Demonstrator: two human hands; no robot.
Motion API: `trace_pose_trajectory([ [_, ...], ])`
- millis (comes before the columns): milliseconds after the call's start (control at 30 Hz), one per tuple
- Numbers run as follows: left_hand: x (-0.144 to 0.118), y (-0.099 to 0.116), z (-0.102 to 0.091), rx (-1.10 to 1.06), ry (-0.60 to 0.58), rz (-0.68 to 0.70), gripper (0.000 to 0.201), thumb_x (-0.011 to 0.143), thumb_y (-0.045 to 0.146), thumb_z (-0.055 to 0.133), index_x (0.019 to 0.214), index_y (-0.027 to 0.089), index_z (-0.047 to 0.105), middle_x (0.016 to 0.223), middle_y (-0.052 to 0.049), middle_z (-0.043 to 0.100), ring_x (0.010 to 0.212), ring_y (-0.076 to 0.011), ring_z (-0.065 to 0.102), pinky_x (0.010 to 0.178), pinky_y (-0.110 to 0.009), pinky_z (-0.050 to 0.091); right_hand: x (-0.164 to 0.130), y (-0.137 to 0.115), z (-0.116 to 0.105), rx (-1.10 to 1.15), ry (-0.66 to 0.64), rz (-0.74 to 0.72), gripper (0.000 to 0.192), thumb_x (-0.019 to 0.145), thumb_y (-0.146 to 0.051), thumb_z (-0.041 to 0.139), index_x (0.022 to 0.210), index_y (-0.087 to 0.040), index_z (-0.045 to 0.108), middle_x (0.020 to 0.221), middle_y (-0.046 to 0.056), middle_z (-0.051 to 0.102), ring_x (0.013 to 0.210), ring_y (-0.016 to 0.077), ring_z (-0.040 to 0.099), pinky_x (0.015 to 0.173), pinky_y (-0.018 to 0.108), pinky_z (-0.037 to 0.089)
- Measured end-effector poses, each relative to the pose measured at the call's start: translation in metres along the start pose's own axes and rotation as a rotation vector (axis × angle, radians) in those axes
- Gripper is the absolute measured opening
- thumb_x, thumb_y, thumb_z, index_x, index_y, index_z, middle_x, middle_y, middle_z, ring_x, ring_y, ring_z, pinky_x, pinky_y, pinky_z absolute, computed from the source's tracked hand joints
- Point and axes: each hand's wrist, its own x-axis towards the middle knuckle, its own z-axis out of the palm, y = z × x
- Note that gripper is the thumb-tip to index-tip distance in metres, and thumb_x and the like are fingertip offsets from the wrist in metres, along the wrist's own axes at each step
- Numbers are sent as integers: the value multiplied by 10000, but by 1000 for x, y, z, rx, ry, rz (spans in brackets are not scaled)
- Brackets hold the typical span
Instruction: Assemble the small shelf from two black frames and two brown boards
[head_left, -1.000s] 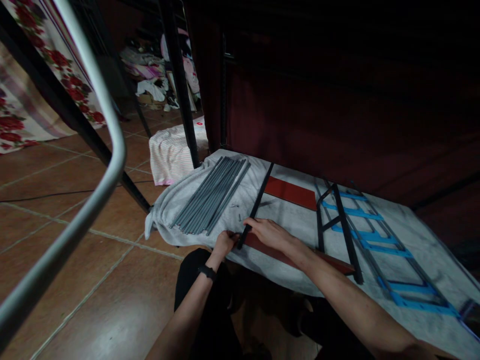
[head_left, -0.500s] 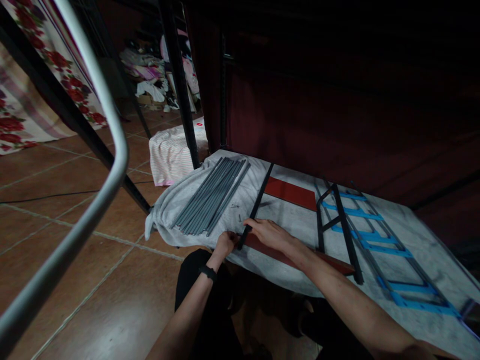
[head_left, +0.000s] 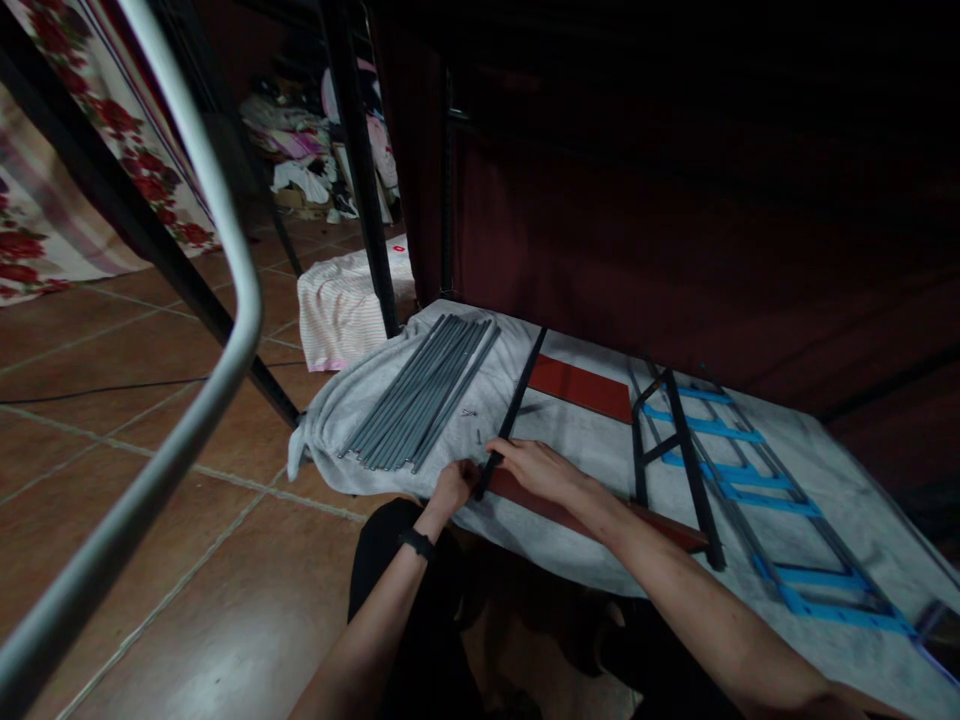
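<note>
Two hands at near end of blk bar (head_left: 523,388): R hand (head_left: 536,468) pinching it, L hand (head_left: 452,488) just left of it, grip can't tell. Brown panel (head_left: 541,508), right of bar, might twist if R slips; small screws (head_left: 469,412) left of bar could roll if cloth (head_left: 574,428) tugged.

Round the left wrist (head_left: 421,532) sits a slim black band (head_left: 417,543), snug to the arm; whether watch or plain strap, I can't tell from here; both forearms (head_left: 697,590) are bare, as are the left hand (head_left: 454,487) and the right hand (head_left: 536,467); the trousers (head_left: 379,555) look plain black in this dim light; lower down, any footwear is lost in shadow
</note>
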Motion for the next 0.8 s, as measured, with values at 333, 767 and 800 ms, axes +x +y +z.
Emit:
trace_pose_trajectory([
  [333,-2,-2,-1,-18,-12,-20,120,712,216,613,607,162,593,511,27,514,547,-133,480,564,-254,341,0,-3,-5,-3,-19,16,291,979,-235,415,1244,-260,533,1040,66,695,920,200,668,745,275,436],
  [767,-3,1,-2,-47,-35,-54,159,740,228,607,601,153,589,473,33,491,462,-98,411,503,-241,293,-1,-3,-4,10,-22,18,281,979,-256,438,1240,-268,541,1032,60,694,914,197,667,742,272,440],
  [800,-2,2,-1,-45,-31,-52,140,722,200,609,594,154,581,473,38,486,464,-94,406,505,-239,290,-1,-3,-4,13,-19,15,280,978,-261,446,1241,-266,541,1030,61,695,918,198,665,745,273,440],
])
